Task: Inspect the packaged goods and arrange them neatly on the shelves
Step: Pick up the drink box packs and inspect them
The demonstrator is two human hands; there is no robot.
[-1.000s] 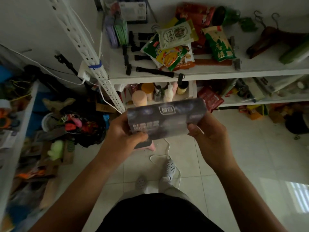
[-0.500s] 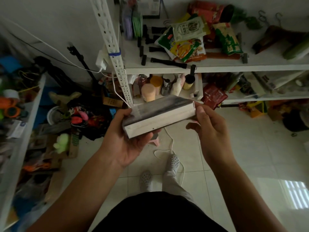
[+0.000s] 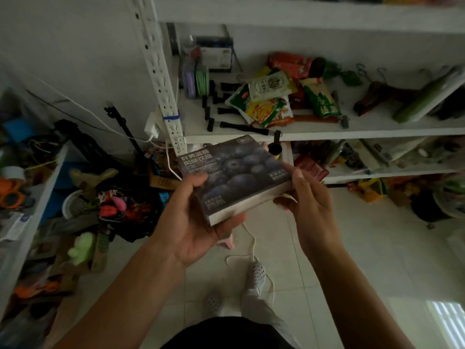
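A flat dark box [image 3: 236,172] printed with blueberries and white characters is held in front of me, its printed face turned up. My left hand [image 3: 193,217] grips its near left corner, thumb on top and fingers beneath. My right hand [image 3: 304,197] holds its right end with curled fingers. Behind it stands the white shelf [image 3: 327,129], which carries a loose heap of snack packets [image 3: 271,99] in green, yellow and red.
Black clips and a black handled tool [image 3: 241,127] lie at the shelf's left. Wooden hangers [image 3: 382,96] lie at the right. A lower shelf [image 3: 377,172] holds more packets. A perforated upright [image 3: 163,79], floor clutter [image 3: 110,202] and a white cable [image 3: 251,253] lie nearby.
The box was turned from its pale edge facing me to its printed face up. My view tilted upward, so the shelves sit lower in the frame.
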